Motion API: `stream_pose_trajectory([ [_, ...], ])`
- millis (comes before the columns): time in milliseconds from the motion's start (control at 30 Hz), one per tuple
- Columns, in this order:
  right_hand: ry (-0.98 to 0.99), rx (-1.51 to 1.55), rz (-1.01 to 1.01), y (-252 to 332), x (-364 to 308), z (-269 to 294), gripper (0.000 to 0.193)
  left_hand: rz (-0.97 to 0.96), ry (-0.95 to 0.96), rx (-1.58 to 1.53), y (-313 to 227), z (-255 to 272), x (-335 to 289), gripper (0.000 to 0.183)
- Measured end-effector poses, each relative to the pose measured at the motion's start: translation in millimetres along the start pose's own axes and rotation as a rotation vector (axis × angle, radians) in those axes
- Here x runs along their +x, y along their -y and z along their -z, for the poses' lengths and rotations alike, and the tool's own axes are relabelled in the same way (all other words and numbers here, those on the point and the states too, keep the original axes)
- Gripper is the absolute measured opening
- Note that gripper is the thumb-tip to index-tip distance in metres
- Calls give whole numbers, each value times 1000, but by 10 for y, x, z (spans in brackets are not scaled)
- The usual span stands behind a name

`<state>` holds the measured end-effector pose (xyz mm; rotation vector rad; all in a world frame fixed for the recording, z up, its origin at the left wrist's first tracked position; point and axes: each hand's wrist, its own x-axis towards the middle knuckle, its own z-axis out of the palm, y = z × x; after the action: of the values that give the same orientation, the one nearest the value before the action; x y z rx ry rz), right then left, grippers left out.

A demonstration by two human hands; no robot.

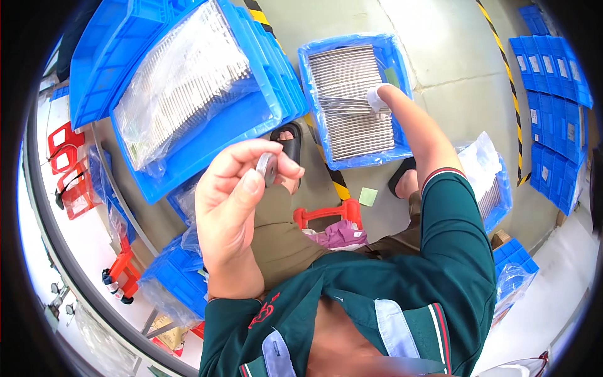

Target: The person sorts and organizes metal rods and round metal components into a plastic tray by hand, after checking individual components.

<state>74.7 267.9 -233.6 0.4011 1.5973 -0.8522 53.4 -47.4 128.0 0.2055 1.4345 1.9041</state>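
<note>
Held a small grey metal ring [267, 168] upright in the left hand [229, 188], closed to a narrow pinch between thumb and fingertips, raised in front of the chest and well above the floor [440, 38]. Reached the white-gloved right hand [379, 100] down into a blue bin [312, 100] straight ahead, over side-by-side rows of thin silver metal rods [342, 66], at the end of a few rods slanting across the rest. Could not tell the grip of the right hand from this view, with its underside hidden. Had a larger blue crate [207, 163] to the left, with more rods under clear plastic film [188, 63], and another blue bin to the right, partly covered by a white plastic sheet [480, 164]. Wore a dark green shirt [458, 232] and black sandals [291, 151]. Had a red stool [352, 213] and a purple cloth [341, 235] between the legs, near a pale green paper slip [368, 196] on the floor. Saw stacked blue bins [549, 119] farther right, beyond yellow-and-black floor tape [512, 75].
</note>
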Motion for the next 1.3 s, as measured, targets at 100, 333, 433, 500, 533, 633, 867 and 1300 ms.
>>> stream_pose_trajectory([
  [100,-285,-318,11,72,13,5,23,-14,-27,56,-15,-26,-6,38],
  [333,-735,-773,-164,432,-97,-158,25,0,-12,57,-9,-29,-25,38],
  [433,-953,-724,102,440,-21,-266,21,4,-9,58,20,-33,-11,38],
  [500,-1115,-726,362,442,-24,-339,17,-1,-18,58,25,-22,-37,38],
  [533,-1116,-725,362,443,-18,-374,17,-1,-17,58,29,-19,-45,38],
  [633,-1221,-646,425,391,33,-452,14,1,-14,58,34,-24,-56,38],
  [867,-1283,-585,397,424,114,-673,14,4,-21,59,14,-28,-84,39],
  [1300,-1396,-338,441,216,-39,-747,15,2,-8,59,17,-13,-115,38],
])
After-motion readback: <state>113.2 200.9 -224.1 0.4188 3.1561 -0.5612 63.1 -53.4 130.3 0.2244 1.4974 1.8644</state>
